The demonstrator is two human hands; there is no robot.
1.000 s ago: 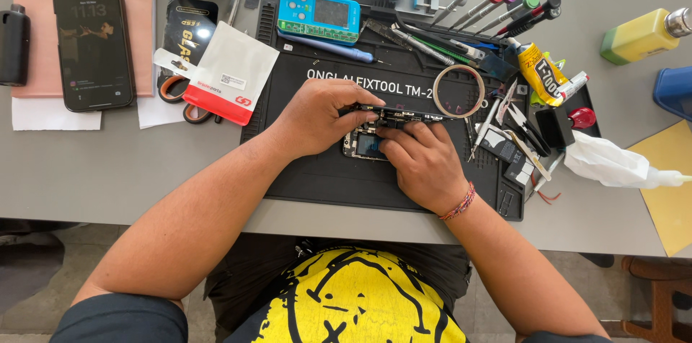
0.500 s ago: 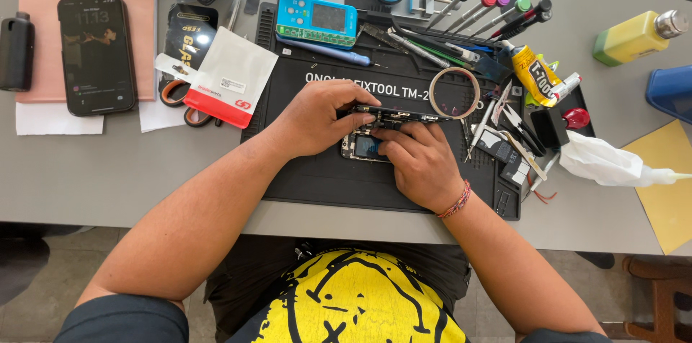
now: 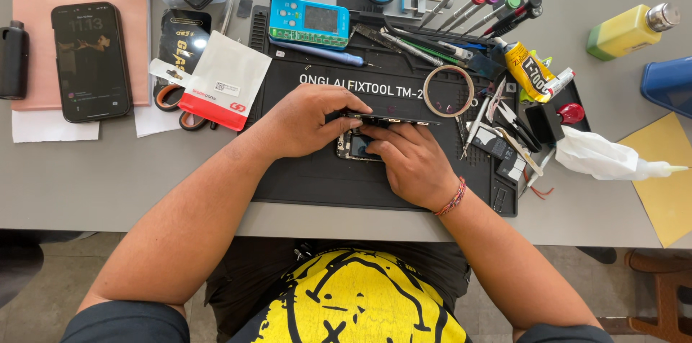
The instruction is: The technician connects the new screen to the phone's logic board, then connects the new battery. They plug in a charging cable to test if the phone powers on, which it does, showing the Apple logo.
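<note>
An opened phone body (image 3: 355, 145) lies on the black repair mat (image 3: 303, 177) in front of me. Its thin screen panel (image 3: 404, 120) is tilted up on edge above it. My left hand (image 3: 306, 118) pinches the left end of that panel. My right hand (image 3: 412, 163) rests on the phone body, fingers pressed at its upper right part, covering most of it. A red thread bracelet sits on my right wrist.
A black phone (image 3: 90, 60) lies on a pink sheet at left. Near it are a white-and-red pouch (image 3: 223, 83) and scissors (image 3: 173, 101). A blue tester (image 3: 310, 23), screwdrivers (image 3: 476, 11), a tape ring (image 3: 447, 90), a yellow glue tube (image 3: 525, 69), a yellow-green bottle (image 3: 628, 31) and white tissue (image 3: 602, 157) crowd the back and right.
Both hands stay on the opened phone with hardly any movement. The view has shifted slightly.
</note>
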